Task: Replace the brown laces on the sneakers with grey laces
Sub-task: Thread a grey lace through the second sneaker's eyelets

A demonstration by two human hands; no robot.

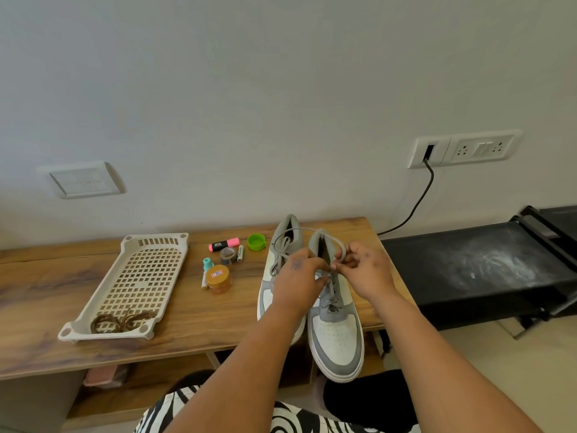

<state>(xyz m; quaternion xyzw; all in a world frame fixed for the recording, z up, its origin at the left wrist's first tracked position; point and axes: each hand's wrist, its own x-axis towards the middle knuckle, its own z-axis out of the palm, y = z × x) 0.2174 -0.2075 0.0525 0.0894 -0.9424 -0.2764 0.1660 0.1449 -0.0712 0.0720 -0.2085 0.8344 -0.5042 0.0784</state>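
Two grey-and-white sneakers stand side by side on the wooden table (187, 314), toes toward the person, and both hands work at the top of the right sneaker (335, 326). The left hand (299, 276) pinches the grey lace (342, 250) near the upper eyelets, while the right hand (365, 270) pinches its loop just beside those fingertips. The brown laces (121, 320) lie coiled in the near end of the perforated tray (156, 245), well apart from both hands.

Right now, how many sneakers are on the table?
2. The right sneaker lies under both hands, toe overhanging the table edge; the left sneaker lies beside it, partly hidden by the left hand.
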